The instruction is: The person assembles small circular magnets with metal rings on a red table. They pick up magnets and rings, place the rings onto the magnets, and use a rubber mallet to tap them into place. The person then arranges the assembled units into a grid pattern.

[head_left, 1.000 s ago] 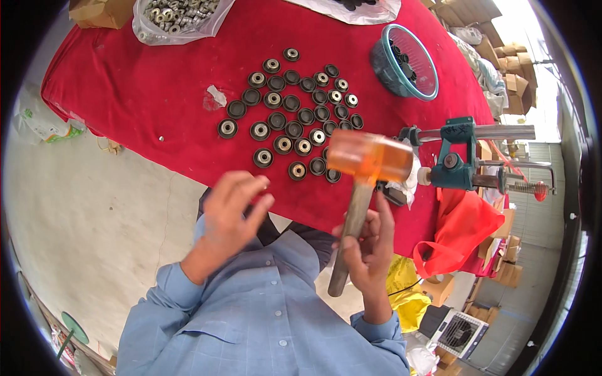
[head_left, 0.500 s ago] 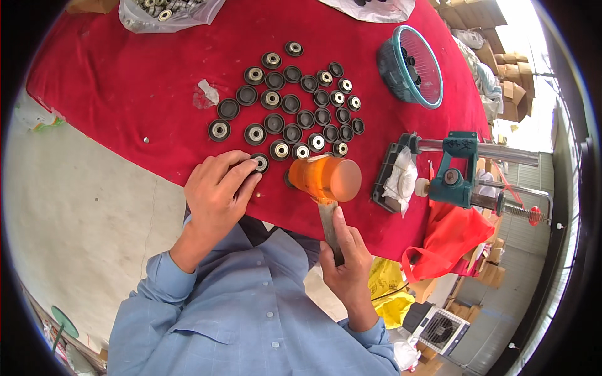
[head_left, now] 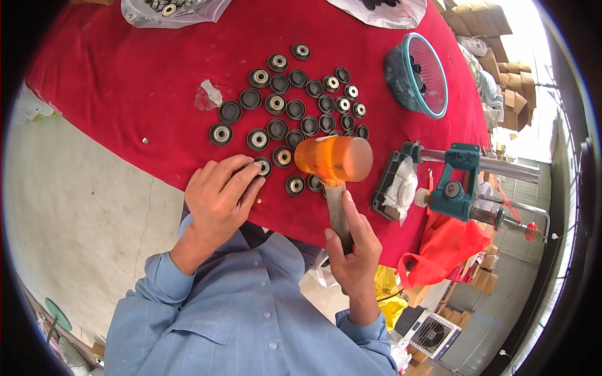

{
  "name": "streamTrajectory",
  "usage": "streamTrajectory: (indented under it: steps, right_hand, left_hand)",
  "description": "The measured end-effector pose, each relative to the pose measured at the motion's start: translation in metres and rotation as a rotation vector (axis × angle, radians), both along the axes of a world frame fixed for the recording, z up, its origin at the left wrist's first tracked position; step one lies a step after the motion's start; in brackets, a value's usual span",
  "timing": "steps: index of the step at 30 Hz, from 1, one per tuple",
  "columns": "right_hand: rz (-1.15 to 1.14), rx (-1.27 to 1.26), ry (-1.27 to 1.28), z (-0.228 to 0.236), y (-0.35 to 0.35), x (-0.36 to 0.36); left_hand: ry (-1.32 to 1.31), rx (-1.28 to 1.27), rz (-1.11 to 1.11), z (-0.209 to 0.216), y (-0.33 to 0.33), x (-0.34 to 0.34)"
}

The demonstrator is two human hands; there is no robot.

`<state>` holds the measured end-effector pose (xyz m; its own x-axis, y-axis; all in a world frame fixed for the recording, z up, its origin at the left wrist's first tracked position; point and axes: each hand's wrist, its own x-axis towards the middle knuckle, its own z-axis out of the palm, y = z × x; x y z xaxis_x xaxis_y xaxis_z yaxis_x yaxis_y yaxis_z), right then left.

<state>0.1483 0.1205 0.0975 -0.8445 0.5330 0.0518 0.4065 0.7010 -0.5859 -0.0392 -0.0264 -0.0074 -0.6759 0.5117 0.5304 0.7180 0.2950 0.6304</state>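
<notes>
My left hand rests at the near side of the group, its fingertips pinching a silver ball bearing seated in a round black cap. In my right hand is the handle of a mallet with an orange, see-through head. That head hangs over the near right of the group and hides some pieces under it. Black caps, some bare like this cap and some with a bearing inside, lie spread beyond my hands.
A red cloth covers the table. To the right stand a green hand press and a blue plastic basket with black parts. At the far edge lie a bag of bearings and a white bag of black parts.
The mallet has moved away from me and slightly right, uncovering pieces near its handle and covering others farther off. My left hand stays at the same bearing.
</notes>
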Motion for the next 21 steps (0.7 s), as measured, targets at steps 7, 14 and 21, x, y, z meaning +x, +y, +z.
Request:
streamTrajectory:
  steps: [7,14,21]
  right_hand:
    - [0.046,-0.036,-0.062,-0.007,-0.013,-0.013]
    - [0.079,0.023,0.122,0.015,-0.017,-0.013]
    - [0.155,-0.042,-0.078,0.002,-0.022,-0.012]
  left_hand:
    - [-0.002,0.040,0.011,-0.004,0.001,0.000]
    - [-0.087,0.081,-0.006,-0.010,-0.005,0.003]
    - [-0.392,0.171,-0.037,0.006,-0.019,-0.001]
